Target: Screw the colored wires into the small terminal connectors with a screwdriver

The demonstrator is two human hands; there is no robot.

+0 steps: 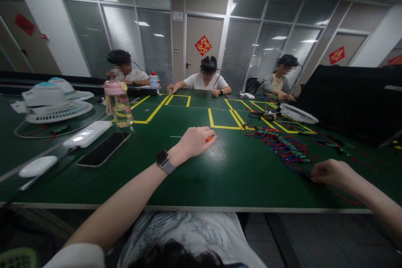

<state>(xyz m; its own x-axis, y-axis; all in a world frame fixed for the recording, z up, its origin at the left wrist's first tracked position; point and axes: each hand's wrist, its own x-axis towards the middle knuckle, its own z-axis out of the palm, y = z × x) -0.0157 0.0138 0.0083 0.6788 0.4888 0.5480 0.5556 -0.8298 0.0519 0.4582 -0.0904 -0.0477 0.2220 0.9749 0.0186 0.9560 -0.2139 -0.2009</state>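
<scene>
Over the middle of the green table, my left hand is closed around a screwdriver; a bit of its orange handle shows at the fingers, and a thin shaft sticks out to the left. My right hand is pinched at the near end of a row of small green circuit boards with red and blue wires. Its fingertips touch dark wires there, though what exactly lies between them is hidden. A loose red wire runs out below that hand.
To the left are a phone, a white power bank, a water bottle and white fans. Yellow tape marks the table. A black screen stands at right. Several people sit across.
</scene>
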